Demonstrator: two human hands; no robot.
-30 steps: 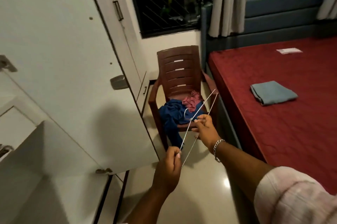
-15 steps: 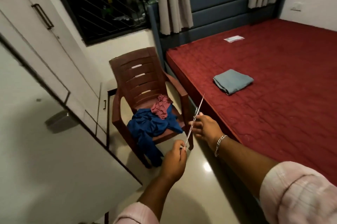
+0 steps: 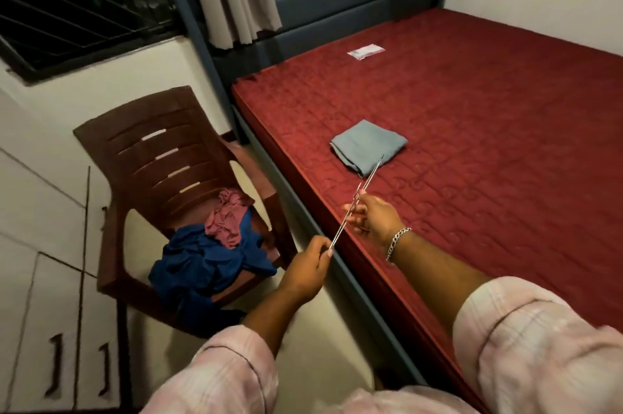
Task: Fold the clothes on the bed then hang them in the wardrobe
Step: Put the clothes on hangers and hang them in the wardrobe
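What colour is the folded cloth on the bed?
Grey-blue folded cloth, seen best in the head view.

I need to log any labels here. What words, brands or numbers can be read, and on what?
None can be read.
Packet on the bed: any print is too small and blurred.
Folded cloth, hanger, chair: no text shows.

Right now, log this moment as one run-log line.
left hand: pinches thin metal wire hanger | right hand: grips hanger | folded grey-blue cloth: on red bed | phase: hanger fetched
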